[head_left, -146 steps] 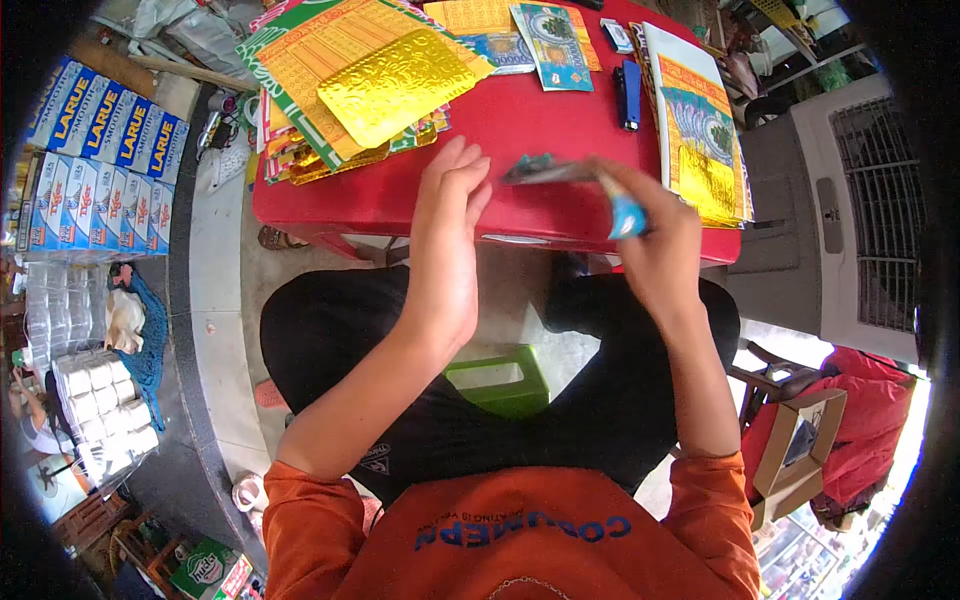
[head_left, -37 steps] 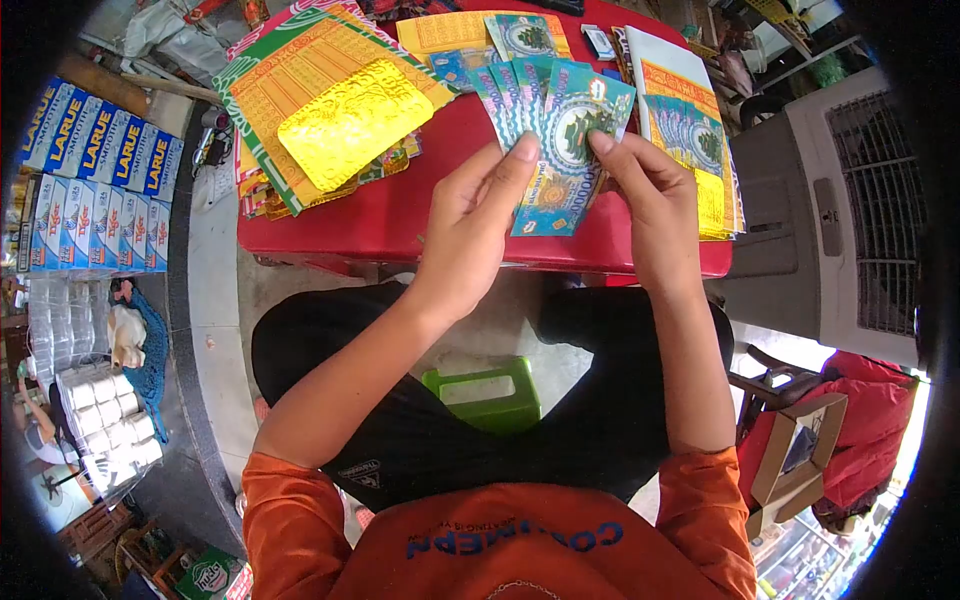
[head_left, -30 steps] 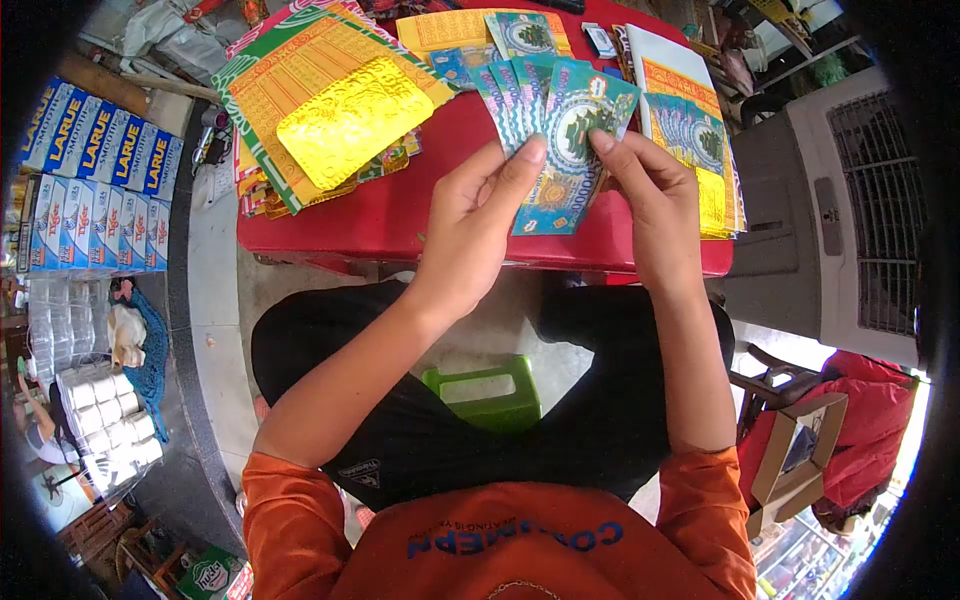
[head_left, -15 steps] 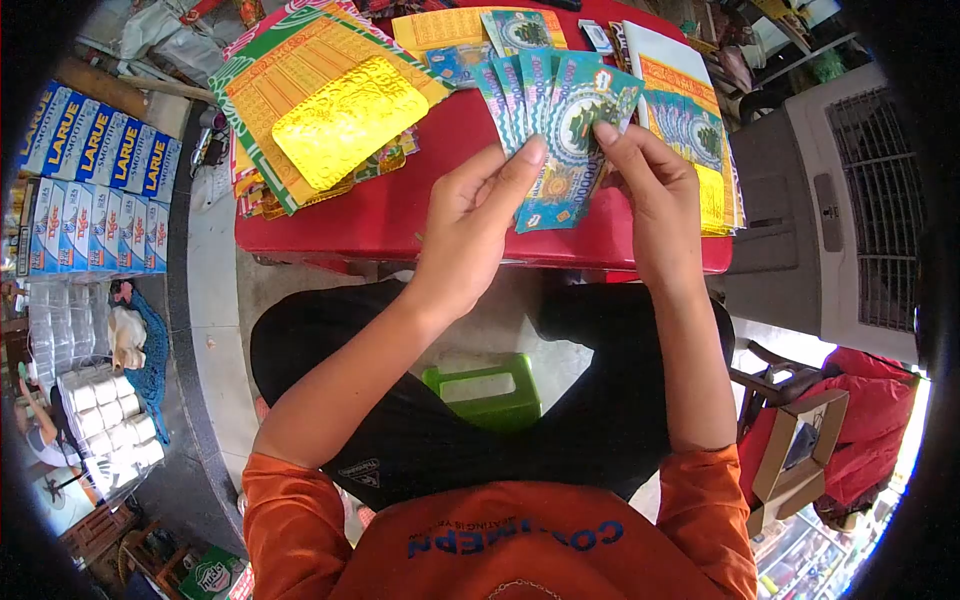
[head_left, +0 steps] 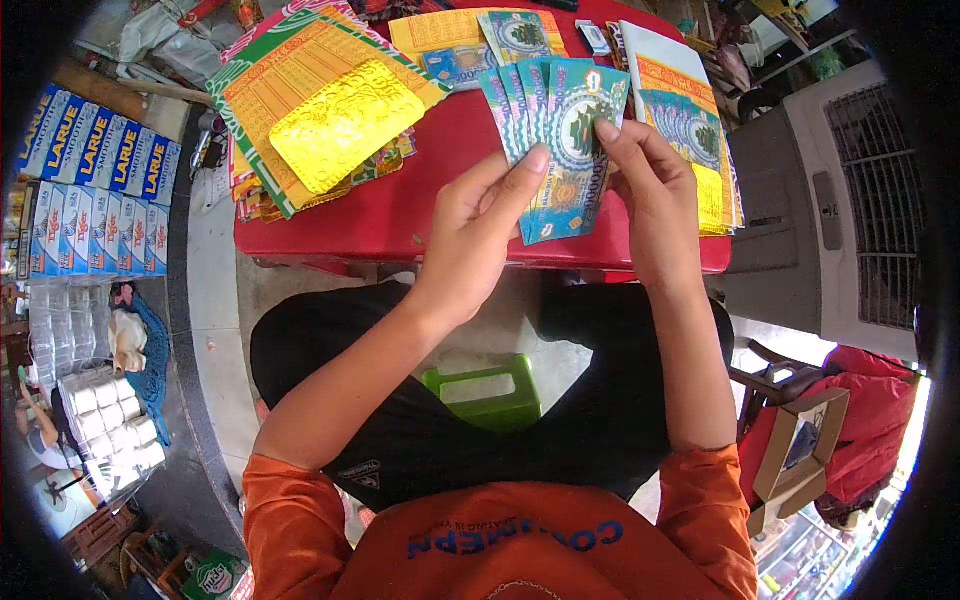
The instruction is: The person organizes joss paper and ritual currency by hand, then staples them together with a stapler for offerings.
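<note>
Several blue-green paper banknotes (head_left: 575, 135) are fanned out in front of me, spread toward the upper left. My left hand (head_left: 470, 225) pinches the fan's lower left side, thumb on top. On the right edge, my right hand (head_left: 655, 185) grips the front note between thumb and curled fingers. Left of the hands, an embossed gold sheet (head_left: 345, 125) lies on a stack of orange and green printed papers (head_left: 265, 85). To the right, a second fan of notes (head_left: 685, 125) rests on a pile of white and orange papers (head_left: 665, 72).
The red table (head_left: 330, 232) carries another orange paper (head_left: 412, 35) with notes at the back, and a small box (head_left: 593, 38). A green stool (head_left: 490, 405) stands between my legs. Beer cartons (head_left: 95, 145) are stacked left; a grey air cooler (head_left: 850, 200) stands right.
The fan has narrowed and turned slightly more upright, its right edge moving left. Both hands keep hold of the banknotes and have shifted only slightly.
</note>
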`<state>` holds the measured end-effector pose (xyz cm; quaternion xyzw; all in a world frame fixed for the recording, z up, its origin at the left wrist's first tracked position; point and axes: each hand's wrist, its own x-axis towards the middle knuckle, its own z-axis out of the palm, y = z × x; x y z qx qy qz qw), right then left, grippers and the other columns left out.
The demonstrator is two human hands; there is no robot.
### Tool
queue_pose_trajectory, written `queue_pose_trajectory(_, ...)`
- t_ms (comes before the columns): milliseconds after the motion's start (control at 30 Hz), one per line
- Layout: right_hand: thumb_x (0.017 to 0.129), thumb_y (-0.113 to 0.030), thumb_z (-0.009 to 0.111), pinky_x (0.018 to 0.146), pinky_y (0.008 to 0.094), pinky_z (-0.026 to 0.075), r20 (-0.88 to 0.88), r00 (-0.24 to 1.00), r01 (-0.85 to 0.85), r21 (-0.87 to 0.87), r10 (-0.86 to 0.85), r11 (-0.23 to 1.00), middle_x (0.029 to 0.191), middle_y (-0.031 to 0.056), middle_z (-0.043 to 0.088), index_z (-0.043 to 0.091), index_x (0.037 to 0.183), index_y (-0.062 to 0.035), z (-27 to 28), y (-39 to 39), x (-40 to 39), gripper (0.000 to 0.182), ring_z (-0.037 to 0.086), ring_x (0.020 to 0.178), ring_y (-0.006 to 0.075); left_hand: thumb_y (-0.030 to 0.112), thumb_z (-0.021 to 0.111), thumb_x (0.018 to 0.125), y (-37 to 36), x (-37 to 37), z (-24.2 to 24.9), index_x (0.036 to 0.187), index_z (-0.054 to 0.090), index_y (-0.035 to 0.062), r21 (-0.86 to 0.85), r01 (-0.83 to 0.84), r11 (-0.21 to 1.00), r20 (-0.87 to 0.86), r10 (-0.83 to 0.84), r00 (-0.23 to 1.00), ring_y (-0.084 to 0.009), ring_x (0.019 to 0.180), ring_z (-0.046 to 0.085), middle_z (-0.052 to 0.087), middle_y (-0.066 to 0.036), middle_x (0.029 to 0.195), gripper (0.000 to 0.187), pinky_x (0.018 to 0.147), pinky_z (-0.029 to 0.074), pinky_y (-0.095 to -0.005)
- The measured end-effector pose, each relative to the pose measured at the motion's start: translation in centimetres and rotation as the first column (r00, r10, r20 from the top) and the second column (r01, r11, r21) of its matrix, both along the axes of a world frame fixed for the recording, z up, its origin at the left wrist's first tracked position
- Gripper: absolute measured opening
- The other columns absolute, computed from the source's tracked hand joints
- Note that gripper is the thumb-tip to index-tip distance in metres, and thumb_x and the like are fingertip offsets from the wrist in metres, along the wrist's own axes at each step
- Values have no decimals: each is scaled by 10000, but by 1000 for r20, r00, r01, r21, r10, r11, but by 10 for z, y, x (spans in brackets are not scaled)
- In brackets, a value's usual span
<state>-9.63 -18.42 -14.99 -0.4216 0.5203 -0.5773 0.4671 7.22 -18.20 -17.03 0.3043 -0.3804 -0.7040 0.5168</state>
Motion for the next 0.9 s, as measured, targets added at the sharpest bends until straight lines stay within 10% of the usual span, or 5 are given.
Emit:
queue_pose_trajectory(300, 971, -175, 700, 775, 217, 469, 62, 998, 26, -35, -24, 999, 930, 10, 714, 732, 1024, -3, -4, -1, 4, 182, 604, 842, 46, 328, 599, 1051, 2, -1, -3, 1181, 685, 28, 46, 11, 999, 7, -12, 1000, 26, 791, 493, 640, 62, 952, 338, 645, 362, -174)
queue_pose_trajectory(567, 975, -172, 697, 735, 212, 457, 50, 999, 22, -37, -20, 999, 917, 7, 710, 731, 1015, -10, -4, 0, 4, 170, 594, 822, 43, 128, 647, 1015, 3, -4, -1, 1257, 640, -9, -71, 31, 997, -41, -34, 999, -90, 1075, 620, 682, -58, 1186, 277, 967, 503, -287)
queue_pose_trajectory(900, 974, -165, 698, 687, 200, 433, 40, 999, 24, -31, -23, 999, 902, -6, 705, 729, 1021, -13, -3, 1, 6, 163, 575, 780, 31, 72, 647, 1001, 4, -3, -3, 1298, 615, -12, -84, 10, 996, -8, -11, 1000, -118, 1126, 626, 677, -85, 1253, 311, 1006, 493, -314)
